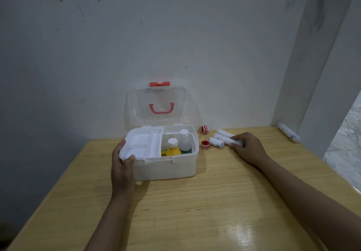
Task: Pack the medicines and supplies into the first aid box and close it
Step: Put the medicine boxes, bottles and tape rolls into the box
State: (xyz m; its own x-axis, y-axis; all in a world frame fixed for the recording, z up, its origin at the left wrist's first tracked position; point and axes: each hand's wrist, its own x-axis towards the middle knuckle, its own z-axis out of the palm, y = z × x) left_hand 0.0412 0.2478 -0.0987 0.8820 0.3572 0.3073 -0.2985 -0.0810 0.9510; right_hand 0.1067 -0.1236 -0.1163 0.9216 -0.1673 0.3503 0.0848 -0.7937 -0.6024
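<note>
The white first aid box [166, 167] stands open on the wooden table, its clear lid [156, 106] with a red handle leaning back against the wall. Inside are a white divided tray [142, 143], a yellow bottle [172, 149] and a white bottle [184, 140]. My left hand [122, 164] grips the box's front left corner. My right hand [248, 148] rests on a white bandage roll [224, 139], fingers curled over its end. Two more white rolls [216, 142] lie beside it. Two red tape rolls [205, 143] sit between the box and the bandages.
Another white roll [289, 132] lies at the table's back right corner against the wall. The table [195, 202] ends at the right near a pale floor. A white wall stands close behind the box.
</note>
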